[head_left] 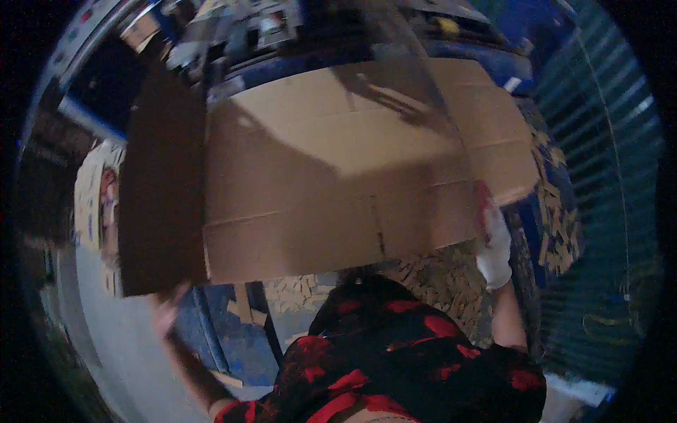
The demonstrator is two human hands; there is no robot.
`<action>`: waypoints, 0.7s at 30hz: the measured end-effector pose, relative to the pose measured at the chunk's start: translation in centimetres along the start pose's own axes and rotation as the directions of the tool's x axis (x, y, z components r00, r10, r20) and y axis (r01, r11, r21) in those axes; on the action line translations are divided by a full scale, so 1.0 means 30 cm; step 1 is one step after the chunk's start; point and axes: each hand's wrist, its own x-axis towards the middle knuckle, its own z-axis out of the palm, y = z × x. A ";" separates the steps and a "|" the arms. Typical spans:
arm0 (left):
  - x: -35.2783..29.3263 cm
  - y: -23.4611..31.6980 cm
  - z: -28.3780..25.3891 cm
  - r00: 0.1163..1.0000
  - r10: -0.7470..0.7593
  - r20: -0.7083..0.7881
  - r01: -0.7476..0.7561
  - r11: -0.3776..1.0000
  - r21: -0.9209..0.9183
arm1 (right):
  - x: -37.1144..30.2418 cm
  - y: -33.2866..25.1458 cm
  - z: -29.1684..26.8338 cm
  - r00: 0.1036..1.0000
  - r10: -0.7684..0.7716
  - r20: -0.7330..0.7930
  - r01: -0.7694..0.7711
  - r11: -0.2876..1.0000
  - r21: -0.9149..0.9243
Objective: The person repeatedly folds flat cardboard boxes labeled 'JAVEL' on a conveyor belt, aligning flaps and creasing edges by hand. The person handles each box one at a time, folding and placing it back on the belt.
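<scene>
Black-and-red patterned clothing [395, 366] sits closest to the lens, filling approx 6 o'clock of the view.

Far left, approx 9 o'clock: pale stacked goods [95, 204], blurred, can't make out what they are.

Left hand [168, 310] at approx 7–8 o'clock, bare, forearm rising from the lower edge and angled up-left. Hand is motion-blurred; fingers sit at the bottom corner of the dark side flap [161, 190] of the cardboard box [331, 183]. Whether it's actually clamped on the flap or just touching – cannot tell.

Centre, 12 o'clock thru the middle: box is large, brown, flattened or part-folded, held up in front of the person w/ its broad face toward the camera. Crease lines run across it; a dark vertical seam shows near the lower edge. Upper half lit, lower half in shadow.

Below the box, approx 5–6 o'clock: heap of small cardboard scraps [437, 278], w/ more running up the right side beside a blue frame [211, 331].

Right hand [492, 247] at approx 3–4 o'clock, in a white glove w/ reddish fingertips, forearm near upright, wrist bent so fingers point up. It's closed on the box's right edge, gripping it.

Far right: blue-green corrugated shutter [599, 176].
</scene>
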 end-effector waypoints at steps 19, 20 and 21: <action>0.117 0.093 0.592 0.767 0.555 0.323 -0.604 0.452 0.657 | 0.196 0.017 0.180 0.689 -0.479 0.544 0.697 0.646 -0.313; 0.159 0.107 0.600 0.774 0.575 0.265 -0.592 0.512 0.622 | 0.249 0.010 0.202 0.687 -0.490 0.537 0.696 0.656 -0.291; 0.194 0.124 0.609 0.777 0.583 0.238 -0.587 0.533 0.610 | 0.292 -0.008 0.222 0.693 -0.501 0.519 0.693 0.662 -0.286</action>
